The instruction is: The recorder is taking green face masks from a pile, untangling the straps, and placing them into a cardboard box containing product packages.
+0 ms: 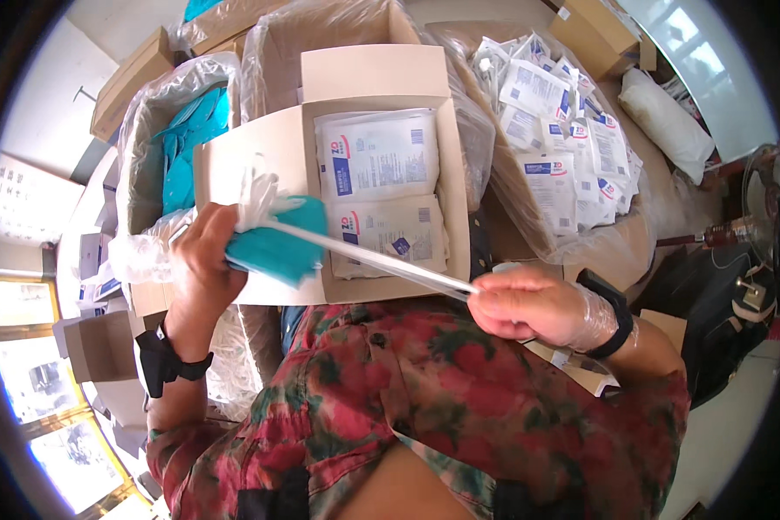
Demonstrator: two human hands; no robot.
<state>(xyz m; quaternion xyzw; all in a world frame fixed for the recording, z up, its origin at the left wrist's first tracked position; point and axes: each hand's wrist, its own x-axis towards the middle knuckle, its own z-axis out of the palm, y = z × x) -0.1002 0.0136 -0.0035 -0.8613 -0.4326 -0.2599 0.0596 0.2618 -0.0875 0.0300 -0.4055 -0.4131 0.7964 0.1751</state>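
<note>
- The left hand (201, 260) is closed around a folded teal cloth (276, 247) with crumpled clear plastic (256, 192) at its top, just in front of the open cardboard box (260, 147).
- The right hand (529, 305), in a thin clear glove, pinches the end of a long narrow clear packet (381, 260) running from the cloth.
- White sealed pouches (377, 156) lie inside the box.
- A heap of similar pouches (563, 121) lies right of it.

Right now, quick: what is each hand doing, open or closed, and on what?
Left hand: closed on a folded teal item and one end of a long thin clear packet.
Right hand: pinched shut on the packet's other end.
</note>
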